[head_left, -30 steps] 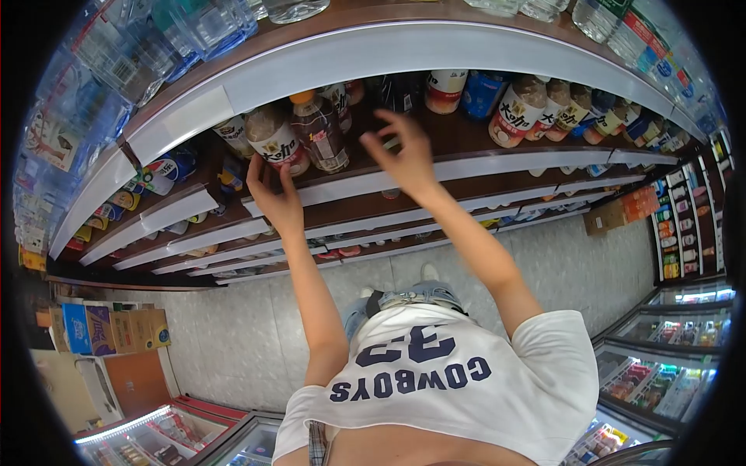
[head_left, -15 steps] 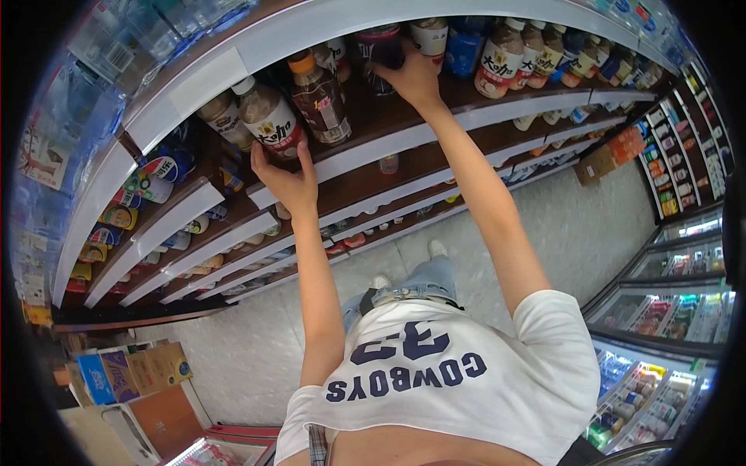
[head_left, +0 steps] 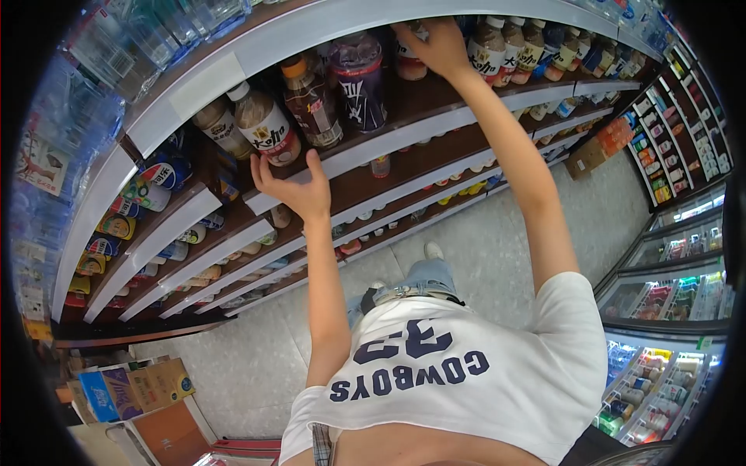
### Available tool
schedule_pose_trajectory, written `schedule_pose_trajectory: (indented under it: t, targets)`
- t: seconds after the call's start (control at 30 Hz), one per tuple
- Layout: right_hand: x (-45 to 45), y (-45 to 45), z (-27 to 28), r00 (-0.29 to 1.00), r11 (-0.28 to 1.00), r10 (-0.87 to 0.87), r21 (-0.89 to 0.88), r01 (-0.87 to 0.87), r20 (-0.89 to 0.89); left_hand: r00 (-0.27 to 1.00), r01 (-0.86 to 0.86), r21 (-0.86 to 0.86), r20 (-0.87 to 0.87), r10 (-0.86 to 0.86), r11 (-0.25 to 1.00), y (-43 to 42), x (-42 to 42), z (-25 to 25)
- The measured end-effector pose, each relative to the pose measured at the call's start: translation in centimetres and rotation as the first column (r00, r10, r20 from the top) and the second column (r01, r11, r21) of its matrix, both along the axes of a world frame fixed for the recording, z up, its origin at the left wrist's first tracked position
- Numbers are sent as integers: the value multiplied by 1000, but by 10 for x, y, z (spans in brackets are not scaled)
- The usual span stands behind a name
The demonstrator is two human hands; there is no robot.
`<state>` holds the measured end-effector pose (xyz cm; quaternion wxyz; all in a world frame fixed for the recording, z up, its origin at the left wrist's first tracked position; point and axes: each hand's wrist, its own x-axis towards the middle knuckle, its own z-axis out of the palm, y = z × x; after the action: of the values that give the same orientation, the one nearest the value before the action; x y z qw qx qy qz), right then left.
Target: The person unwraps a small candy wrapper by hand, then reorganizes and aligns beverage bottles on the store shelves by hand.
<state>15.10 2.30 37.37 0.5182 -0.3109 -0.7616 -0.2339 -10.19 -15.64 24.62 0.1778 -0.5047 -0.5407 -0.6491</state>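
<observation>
Near the front edge of the shelf [head_left: 412, 124], my left hand [head_left: 295, 186] has its fingers apart, just below a white-capped coffee bottle [head_left: 266, 128]. Beside that bottle stand an orange-capped dark bottle [head_left: 312, 109] and a purple bottle [head_left: 361, 89], both upright. Farther right, my right hand [head_left: 439, 45] reaches in under the shelf above. Its thumb and fingers are around a bottle with a white label [head_left: 412, 62]; the fingertips are partly hidden. Another white-labelled coffee bottle [head_left: 486, 53] stands right of this hand.
More bottles [head_left: 563, 58] line the shelf at the right. Large clear water bottles [head_left: 116, 62] stand on the upper shelf. Lower shelves hold cans [head_left: 116, 225] and bottles. Cardboard boxes [head_left: 155, 384] lie at lower left, and glass-fronted coolers [head_left: 660, 380] at lower right.
My right hand has left the purple bottle, now standing nearer the shelf front, and moved right to the white-labelled bottle. My left hand has drawn slightly away from the coffee bottle.
</observation>
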Motion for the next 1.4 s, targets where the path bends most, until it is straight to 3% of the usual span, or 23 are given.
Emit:
schedule_pose_trajectory:
  t: [0.03, 0.17, 0.3, 0.43, 0.67, 0.8, 0.97, 1.13, 1.4]
  targets:
    - [0, 11, 11, 996, 995, -70, 71, 66, 54, 1000, 15, 26, -3, -15, 1000, -1, 9, 0]
    - [-12, 44, 44, 982, 991, -127, -18, 131, 141, 991, 124, 80, -58, -120, 989, 2, 58, 0]
    - [-10, 62, 59, 984, 993, -115, -23, 119, 136, 970, 227, -12, -92, -227, 974, 14, 99, 1]
    - [-5, 67, 64, 991, 998, -59, -8, 61, 120, 975, 222, -44, -9, -222, 974, 34, 119, 10]
    - [-8, 59, 60, 991, 996, 83, 22, -86, 102, 998, 28, -146, 68, -18, 989, 58, 130, 22]
    - [-16, 43, 55, 980, 981, 178, 66, -184, 91, 989, 36, -105, 146, -20, 994, 71, 134, 26]
    - [-23, 32, 50, 966, 962, 250, 100, -256, 63, 992, -40, -200, 106, 63, 979, 74, 134, 22]
    - [-16, 36, 51, 959, 953, 282, 104, -285, 36, 971, -235, -133, -87, 224, 963, 88, 133, 11]
    - [-22, 36, 49, 944, 939, 330, 105, -328, 0, 930, -359, -97, -123, 347, 928, 95, 137, 0]
